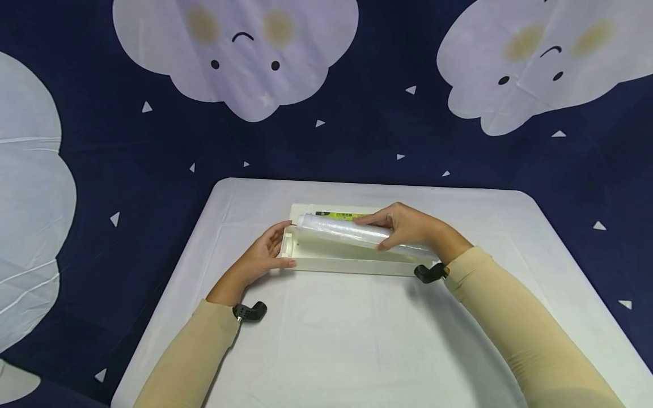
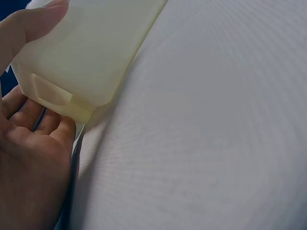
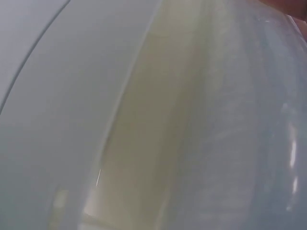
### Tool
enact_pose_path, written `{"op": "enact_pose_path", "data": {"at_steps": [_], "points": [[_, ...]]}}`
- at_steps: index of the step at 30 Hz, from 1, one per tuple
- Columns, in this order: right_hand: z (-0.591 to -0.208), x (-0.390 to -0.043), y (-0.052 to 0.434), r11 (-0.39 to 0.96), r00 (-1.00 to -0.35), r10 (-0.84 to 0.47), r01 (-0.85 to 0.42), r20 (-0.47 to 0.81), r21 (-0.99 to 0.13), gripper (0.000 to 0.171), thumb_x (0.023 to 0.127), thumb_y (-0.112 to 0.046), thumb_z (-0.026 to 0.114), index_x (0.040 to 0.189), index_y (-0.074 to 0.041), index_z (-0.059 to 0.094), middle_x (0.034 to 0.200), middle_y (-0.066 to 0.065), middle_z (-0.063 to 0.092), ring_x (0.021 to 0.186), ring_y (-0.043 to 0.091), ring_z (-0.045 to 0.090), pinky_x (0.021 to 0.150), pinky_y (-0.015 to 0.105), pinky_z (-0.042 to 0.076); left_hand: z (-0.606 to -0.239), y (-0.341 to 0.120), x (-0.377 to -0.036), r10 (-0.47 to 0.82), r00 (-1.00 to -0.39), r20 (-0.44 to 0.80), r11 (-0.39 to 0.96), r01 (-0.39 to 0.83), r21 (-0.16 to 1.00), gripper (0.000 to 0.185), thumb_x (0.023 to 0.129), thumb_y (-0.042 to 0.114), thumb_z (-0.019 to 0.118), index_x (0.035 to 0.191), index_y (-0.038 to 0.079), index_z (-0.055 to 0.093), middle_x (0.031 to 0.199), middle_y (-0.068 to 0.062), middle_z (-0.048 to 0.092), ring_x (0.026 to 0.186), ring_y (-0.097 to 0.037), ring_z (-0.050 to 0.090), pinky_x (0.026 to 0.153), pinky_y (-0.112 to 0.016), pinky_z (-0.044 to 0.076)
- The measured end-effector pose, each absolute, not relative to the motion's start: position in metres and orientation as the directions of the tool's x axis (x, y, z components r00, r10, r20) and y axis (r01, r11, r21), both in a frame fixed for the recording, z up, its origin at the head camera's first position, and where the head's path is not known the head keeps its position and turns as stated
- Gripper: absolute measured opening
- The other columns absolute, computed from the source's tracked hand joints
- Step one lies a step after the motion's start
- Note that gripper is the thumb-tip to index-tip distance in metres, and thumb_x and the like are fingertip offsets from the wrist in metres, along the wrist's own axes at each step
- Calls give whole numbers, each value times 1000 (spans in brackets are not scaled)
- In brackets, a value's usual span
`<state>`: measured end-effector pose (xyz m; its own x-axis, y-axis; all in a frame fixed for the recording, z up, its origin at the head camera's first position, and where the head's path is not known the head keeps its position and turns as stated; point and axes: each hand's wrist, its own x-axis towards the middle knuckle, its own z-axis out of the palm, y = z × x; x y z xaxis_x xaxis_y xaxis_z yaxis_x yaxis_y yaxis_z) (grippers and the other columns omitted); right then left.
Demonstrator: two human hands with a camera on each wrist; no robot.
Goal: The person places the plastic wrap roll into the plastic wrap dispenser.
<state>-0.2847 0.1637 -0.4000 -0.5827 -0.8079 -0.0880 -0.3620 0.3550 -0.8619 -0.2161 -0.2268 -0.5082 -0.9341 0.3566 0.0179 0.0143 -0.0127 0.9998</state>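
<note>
A long cream plastic box (image 1: 352, 266) lies open on the table, its raised lid at the back. My left hand (image 1: 260, 255) holds the box's left end, thumb on the front wall and fingers around the end. The left wrist view shows the thumb and fingertips against the box (image 2: 91, 52). From above, my right hand (image 1: 413, 226) grips a clear roll of cling film (image 1: 331, 228) between thumb and fingers. The roll lies tilted over the box, left end higher, partly hiding the inside. Close up in the right wrist view, the film roll (image 3: 230, 120) sits beside the box's interior (image 3: 139, 124).
A yellow-green label (image 1: 336, 215) shows on the lid behind the roll. The white-covered table (image 1: 331, 340) has rounded far corners. Beyond it hangs dark blue cloth (image 1: 357, 147) with cloud faces and small white triangles. Black wrist cameras (image 1: 250, 311) sit at both cuffs.
</note>
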Motion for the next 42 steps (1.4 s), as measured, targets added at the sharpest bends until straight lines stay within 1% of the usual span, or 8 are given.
{"op": "enact_pose_path", "data": {"at_steps": [3,10,14,20,27,34,37,42], "points": [[-399,-284,161,344,-562,-823,-382,-80,-857,76,75,8,88,145,-8,64,142,6,63,111,25,64,89,33,57,-508,-227,-216,353,-935,17,-10,15,1000,109,73,-15,90,163,8,33,167,-13,30,155,-24,26,120,-26,31],[-399,-284,155,347,-536,-839,-391,-95,-853,75,75,8,88,145,-9,65,142,7,62,112,24,64,89,34,58,-507,-226,-214,353,-936,15,-32,4,999,108,73,-13,91,162,12,35,165,-12,33,154,-25,29,119,-27,33],[-402,-285,152,357,-528,-841,-381,-116,-853,75,75,8,88,145,-11,66,143,6,61,118,22,64,95,34,56,-508,-227,-215,358,-934,18,-41,3,999,108,74,-14,90,162,12,35,164,-12,33,153,-26,30,119,-27,33],[-405,-285,146,356,-506,-855,-408,-116,-841,75,74,7,88,144,-11,66,143,6,62,124,20,63,101,34,53,-509,-226,-215,367,-930,21,-48,3,999,110,73,-15,90,163,10,32,165,-12,32,153,-26,29,119,-28,33],[-408,-286,137,363,-493,-860,-411,-131,-837,75,75,10,87,143,-14,67,141,2,63,126,16,62,105,33,52,-509,-227,-215,365,-931,19,-39,5,999,111,73,-14,90,164,8,31,165,-12,32,153,-26,29,119,-28,34],[-410,-288,130,317,-457,-882,-393,-115,-863,74,75,14,86,143,-6,66,145,7,60,135,20,55,111,36,47,-510,-228,-216,370,-929,23,-36,11,999,111,74,-15,90,164,6,29,166,-13,32,153,-25,28,119,-28,33],[-411,-288,128,314,-449,-885,-383,-122,-869,73,75,14,86,143,-5,65,144,9,60,135,21,55,111,36,47,-510,-228,-216,367,-930,22,-33,10,999,111,74,-15,89,164,6,29,166,-13,31,154,-25,28,119,-27,33],[-413,-289,126,330,-458,-878,-364,-141,-871,73,75,13,86,142,-7,67,142,9,62,128,21,61,108,36,50,-511,-228,-217,364,-931,18,-33,6,999,111,73,-16,89,164,7,30,166,-13,32,153,-26,29,118,-26,33]]}}
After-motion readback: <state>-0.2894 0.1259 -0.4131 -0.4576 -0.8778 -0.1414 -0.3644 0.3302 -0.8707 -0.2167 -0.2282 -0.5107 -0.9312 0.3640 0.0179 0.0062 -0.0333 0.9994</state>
